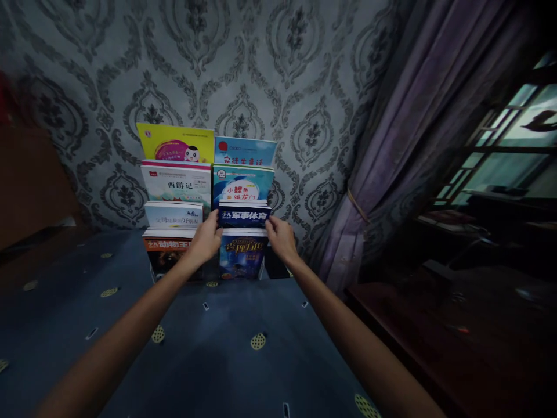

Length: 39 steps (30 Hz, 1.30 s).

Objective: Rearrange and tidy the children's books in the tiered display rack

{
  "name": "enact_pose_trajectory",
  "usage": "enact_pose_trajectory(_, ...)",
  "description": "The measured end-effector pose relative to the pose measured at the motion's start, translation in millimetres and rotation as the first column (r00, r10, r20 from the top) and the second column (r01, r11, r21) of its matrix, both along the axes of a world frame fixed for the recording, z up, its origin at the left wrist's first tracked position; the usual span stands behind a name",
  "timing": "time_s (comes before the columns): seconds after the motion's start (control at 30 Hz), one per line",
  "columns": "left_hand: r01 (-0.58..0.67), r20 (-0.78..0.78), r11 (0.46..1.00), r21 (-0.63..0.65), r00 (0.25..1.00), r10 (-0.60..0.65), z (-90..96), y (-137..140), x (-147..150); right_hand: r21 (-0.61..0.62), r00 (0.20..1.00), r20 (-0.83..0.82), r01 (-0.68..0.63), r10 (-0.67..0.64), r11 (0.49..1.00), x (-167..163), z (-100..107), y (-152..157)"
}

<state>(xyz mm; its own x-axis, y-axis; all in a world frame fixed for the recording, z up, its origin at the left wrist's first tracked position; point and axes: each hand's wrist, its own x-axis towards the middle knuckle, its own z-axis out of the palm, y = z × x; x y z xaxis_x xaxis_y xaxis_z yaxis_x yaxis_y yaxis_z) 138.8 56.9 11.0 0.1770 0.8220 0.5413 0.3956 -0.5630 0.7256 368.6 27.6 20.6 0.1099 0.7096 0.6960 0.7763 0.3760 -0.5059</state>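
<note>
Head cam – left hand (206, 238), right hand (281, 237) both pinching dark-blue book (243, 213) edges, on rack.

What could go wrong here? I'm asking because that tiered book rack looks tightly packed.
1. Both hands, left hand and right hand, pinch the dark blue book by its side edges only; it might slip from them.
2. The book below and the one behind sit close, so they could snag or tip.
3. The room is dim, so edges are hard to judge.
</note>
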Motion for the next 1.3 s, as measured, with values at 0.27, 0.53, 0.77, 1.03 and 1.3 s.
enact_pose_trajectory(0.27,0.056,0.091,0.998,-0.023,0.994,-0.054,-1.6,7,-2,-0.004,0.999,-0.022,-0.025,0.025,1.000,3,2,0)
enact_pose_trajectory(0.53,-0.039,-0.002,0.999,0.009,0.999,0.039,7.0,-8,-1,-0.011,0.985,-0.142,-0.106,0.103,0.994,2,1,-2)
enact_pose_trajectory(0.77,-0.159,-0.184,0.967,0.200,0.963,0.196,26.4,-14,-1,0.083,0.961,-0.271,-0.030,0.051,0.996,-2,2,2)
enact_pose_trajectory(1.03,-0.272,-0.302,0.943,0.192,0.898,0.320,58.5,-21,6,0.135,0.947,-0.287,-0.110,0.145,0.985,-4,8,3)
enact_pose_trajectory(1.3,-0.251,-0.159,0.900,0.357,0.933,0.324,103.4,-38,5,0.327,0.932,-0.265,-0.156,0.248,0.932,1,50,-5)
